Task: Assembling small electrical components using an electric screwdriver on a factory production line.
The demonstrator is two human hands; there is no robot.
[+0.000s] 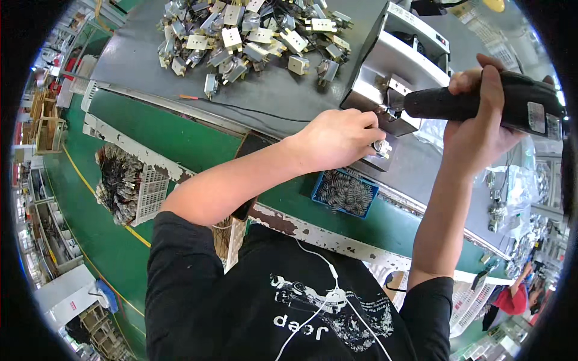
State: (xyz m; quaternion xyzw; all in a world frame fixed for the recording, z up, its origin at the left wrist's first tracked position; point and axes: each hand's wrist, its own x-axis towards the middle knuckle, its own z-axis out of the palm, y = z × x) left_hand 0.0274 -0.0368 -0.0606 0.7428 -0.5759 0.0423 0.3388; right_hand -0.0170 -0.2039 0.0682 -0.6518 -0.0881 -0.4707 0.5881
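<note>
My right hand (475, 114) is wrapped round a black electric screwdriver (439, 103), held nearly level with its tip pointing left. That tip is at the front of a silver metal box (409, 51), which looks like a screw feeder; whether they touch, I cannot tell. My left hand (337, 139) is closed, its fingertips pinching a small metal-and-white part (382, 148) just below the box's front. Fingers hide much of this part. At the far side of the bench lies a heap of similar small metal parts with cream-coloured blocks (232, 39).
A blue tray (344, 191) of coiled springs sits below my left hand. A black cable with an orange end (188, 97) lies along the grey bench (138, 54). Clear plastic bags (516, 204) and loose parts are at right. A white crate (152, 195) stands lower left.
</note>
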